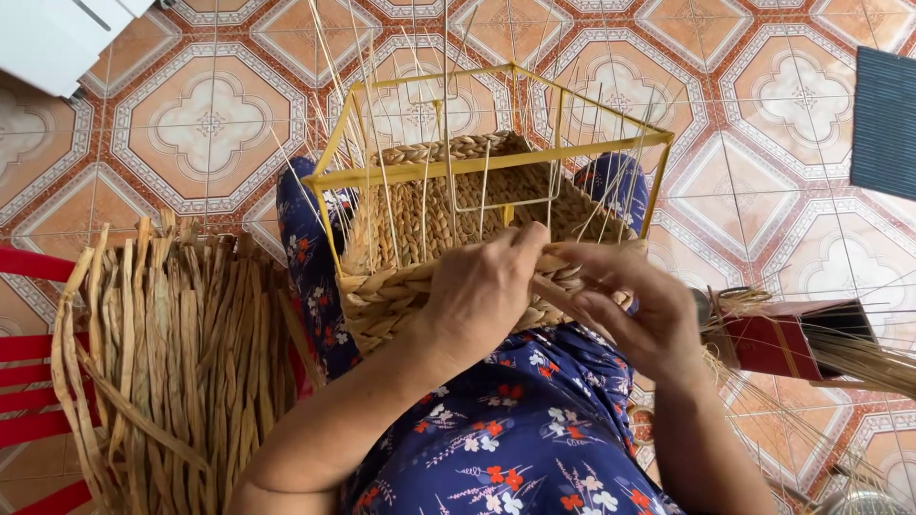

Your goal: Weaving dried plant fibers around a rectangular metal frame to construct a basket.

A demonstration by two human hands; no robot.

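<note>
Two hands were at work, the left hand and the right hand. There was one half-woven basket and one yellow wire frame around it. One bundle of dried flat strands lay to the left, and one red box to the right. The thin upright stakes were too many to count.

Dark mat cut by right edge, white object cropped at top-left corner (kind unclear), basket's near rim partly hidden behind left hand
</note>
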